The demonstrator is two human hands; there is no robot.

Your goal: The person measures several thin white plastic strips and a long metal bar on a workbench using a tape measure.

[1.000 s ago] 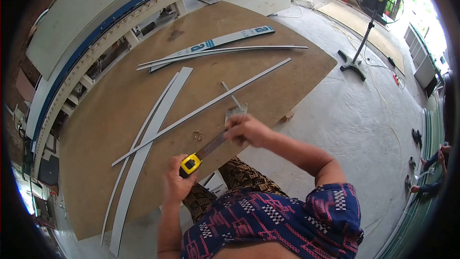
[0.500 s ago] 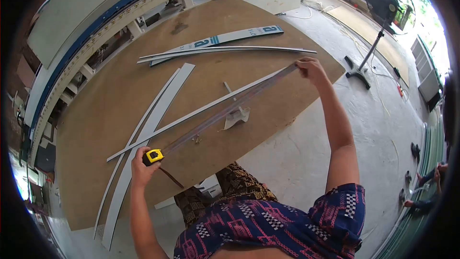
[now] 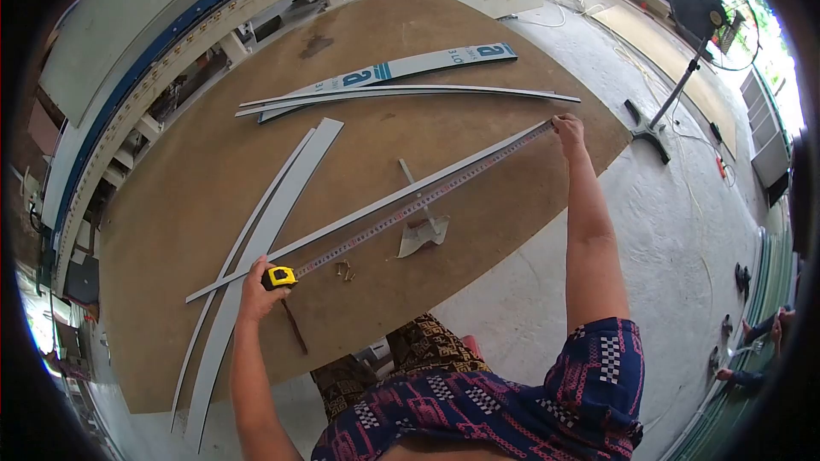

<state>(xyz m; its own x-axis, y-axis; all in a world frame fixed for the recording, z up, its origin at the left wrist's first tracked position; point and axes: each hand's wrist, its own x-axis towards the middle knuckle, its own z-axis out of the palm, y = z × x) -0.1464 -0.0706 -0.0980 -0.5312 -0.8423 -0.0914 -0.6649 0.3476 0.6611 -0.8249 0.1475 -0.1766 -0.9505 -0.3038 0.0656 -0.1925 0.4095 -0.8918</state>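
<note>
My left hand (image 3: pixel 255 292) is wrapped round a yellow and black tape measure (image 3: pixel 279 277), with a dark strap (image 3: pixel 295 327) hanging below it. The drawn-out blade (image 3: pixel 410 208) runs up to the right, just beside a long narrow white strip (image 3: pixel 427 180) on the brown board (image 3: pixel 205 171). At the far end, my right hand (image 3: pixel 570 130) pinches the blade's tip against the end of that strip. Under the strip's near part lie a wider pale strip (image 3: pixel 286 201) and a thin curved-looking strip (image 3: pixel 246 235). Several small brass-coloured pieces (image 3: pixel 345 271) rest near the tape measure.
Farther back on the board are printed white panels (image 3: pixel 453 59) and thin strips (image 3: pixel 410 90). A torn pale scrap (image 3: pixel 420 237) lies mid-board. A large machine (image 3: pixel 213 17) borders the left; a stand fan (image 3: pixel 696 47) and cables are at right. Another person's hand (image 3: pixel 726 373) shows at far right.
The tape blade, blurred and swinging before, now lies steady and closer along the narrow strip. My right hand has shifted slightly right and down to the strip's end.
</note>
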